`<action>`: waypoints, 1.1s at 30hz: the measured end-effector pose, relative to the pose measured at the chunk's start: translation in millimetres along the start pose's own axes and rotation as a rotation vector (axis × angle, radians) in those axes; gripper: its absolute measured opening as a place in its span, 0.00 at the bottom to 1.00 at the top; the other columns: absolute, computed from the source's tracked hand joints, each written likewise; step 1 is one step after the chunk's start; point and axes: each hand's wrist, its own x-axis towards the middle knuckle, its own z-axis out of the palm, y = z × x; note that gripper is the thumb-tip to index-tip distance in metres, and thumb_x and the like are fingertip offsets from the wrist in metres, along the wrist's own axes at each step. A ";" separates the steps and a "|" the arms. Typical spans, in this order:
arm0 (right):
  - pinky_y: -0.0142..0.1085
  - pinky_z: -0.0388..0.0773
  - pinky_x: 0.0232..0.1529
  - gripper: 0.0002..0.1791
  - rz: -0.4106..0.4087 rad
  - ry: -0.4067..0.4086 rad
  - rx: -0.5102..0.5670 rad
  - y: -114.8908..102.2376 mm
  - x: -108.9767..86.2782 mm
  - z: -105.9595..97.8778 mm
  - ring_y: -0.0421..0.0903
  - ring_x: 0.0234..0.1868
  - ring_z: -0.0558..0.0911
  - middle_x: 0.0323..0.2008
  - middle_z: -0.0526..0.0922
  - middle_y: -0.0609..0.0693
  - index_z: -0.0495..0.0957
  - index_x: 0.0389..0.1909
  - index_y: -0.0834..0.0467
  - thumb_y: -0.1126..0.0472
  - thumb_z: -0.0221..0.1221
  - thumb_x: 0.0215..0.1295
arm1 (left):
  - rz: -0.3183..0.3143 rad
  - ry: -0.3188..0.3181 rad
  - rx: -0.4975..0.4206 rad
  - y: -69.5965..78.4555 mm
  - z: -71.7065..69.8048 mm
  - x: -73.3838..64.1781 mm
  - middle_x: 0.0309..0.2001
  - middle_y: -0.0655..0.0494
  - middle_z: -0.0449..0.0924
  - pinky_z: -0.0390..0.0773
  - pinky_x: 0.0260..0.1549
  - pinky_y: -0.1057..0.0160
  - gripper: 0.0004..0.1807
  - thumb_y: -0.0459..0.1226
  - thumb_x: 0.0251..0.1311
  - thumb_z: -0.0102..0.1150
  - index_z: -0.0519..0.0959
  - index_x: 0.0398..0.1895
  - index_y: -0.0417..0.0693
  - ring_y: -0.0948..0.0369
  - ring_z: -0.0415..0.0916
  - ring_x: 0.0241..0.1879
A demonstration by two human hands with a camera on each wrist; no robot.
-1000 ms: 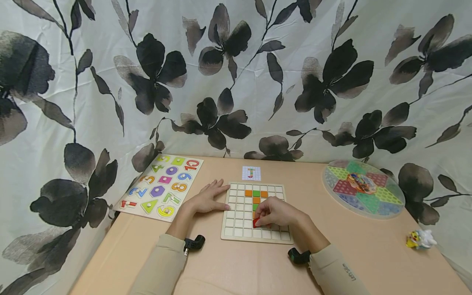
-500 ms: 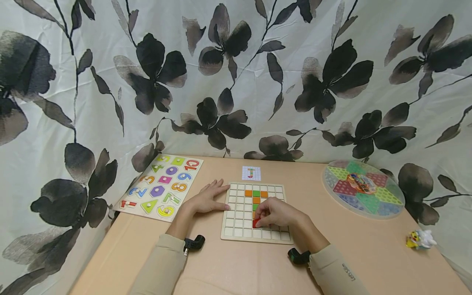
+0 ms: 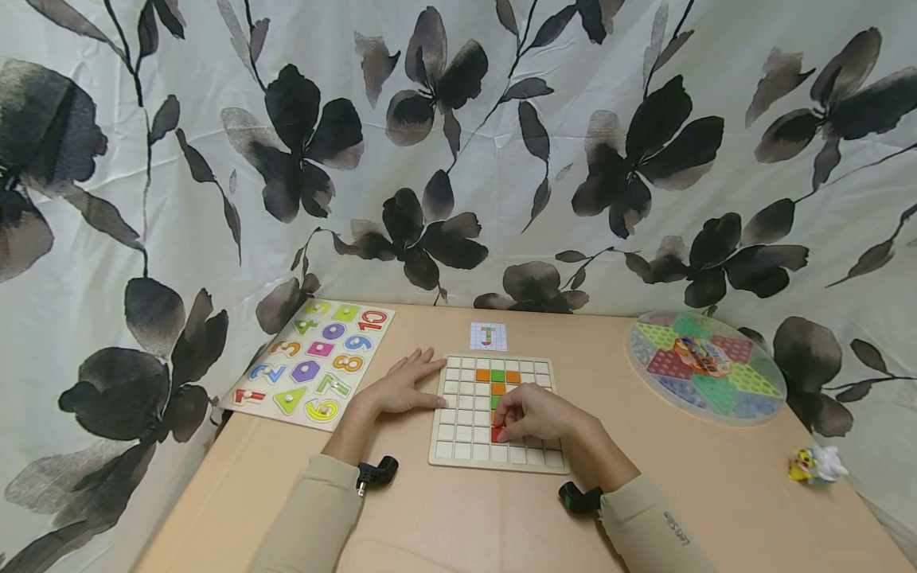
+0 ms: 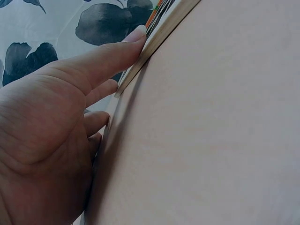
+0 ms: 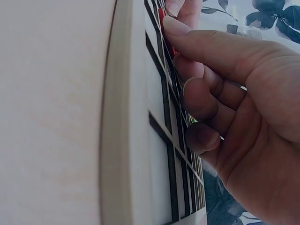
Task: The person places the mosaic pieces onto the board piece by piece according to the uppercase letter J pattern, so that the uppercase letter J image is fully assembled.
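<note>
A white grid board (image 3: 458, 453) with a pale wooden rim lies on the table, with orange, green and red square tiles in one column and across a row near its top. My right hand (image 3: 539, 412) is over the lower middle of the board, thumb and forefinger at a red tile (image 3: 496, 434), pinching it. In the right wrist view the thumb tip touches the red tile (image 5: 162, 18), and the other fingers curl above the grid. My left hand (image 3: 401, 386) lies with fingers extended at the board's left edge; its thumb (image 4: 112, 54) touches the rim.
A small card (image 3: 489, 336) with a coloured J pattern lies behind the board. To the left is a number and shape board (image 3: 315, 362). A round, starred game board (image 3: 705, 366) and a small toy figure (image 3: 817, 465) are at the right. A floral curtain (image 3: 458, 159) hangs behind.
</note>
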 end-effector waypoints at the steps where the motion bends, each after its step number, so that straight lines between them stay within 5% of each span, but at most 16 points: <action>1: 0.25 0.68 0.26 0.07 -0.003 -0.001 -0.002 0.2 0.2 0.1 0.34 0.24 0.72 0.20 0.77 0.41 0.86 0.33 0.55 0.61 0.76 0.58 | 0.000 0.000 0.000 0.1 -0.1 0.0 0.85 0.43 0.43 0.34 0.83 0.43 0.48 0.59 0.60 0.69 0.63 0.81 0.55 0.44 0.33 0.85; 16: 0.25 0.71 0.27 0.08 -0.008 0.011 0.027 0.4 -0.5 -2.7 0.35 0.25 0.74 0.23 0.80 0.43 0.86 0.35 0.56 0.61 0.76 0.59 | 0.005 0.002 -0.003 1.9 -0.6 0.2 0.85 0.42 0.43 0.34 0.83 0.43 0.49 0.59 0.60 0.69 0.63 0.81 0.54 0.43 0.33 0.85; 33: 0.31 0.78 0.37 0.12 0.060 0.174 0.018 -2.8 -20.1 -29.1 0.48 0.37 0.79 0.34 0.84 0.46 0.87 0.47 0.58 0.60 0.73 0.64 | 0.000 0.001 -0.009 3.3 -1.0 -0.9 0.85 0.42 0.44 0.34 0.83 0.42 0.48 0.58 0.61 0.69 0.63 0.81 0.54 0.43 0.33 0.85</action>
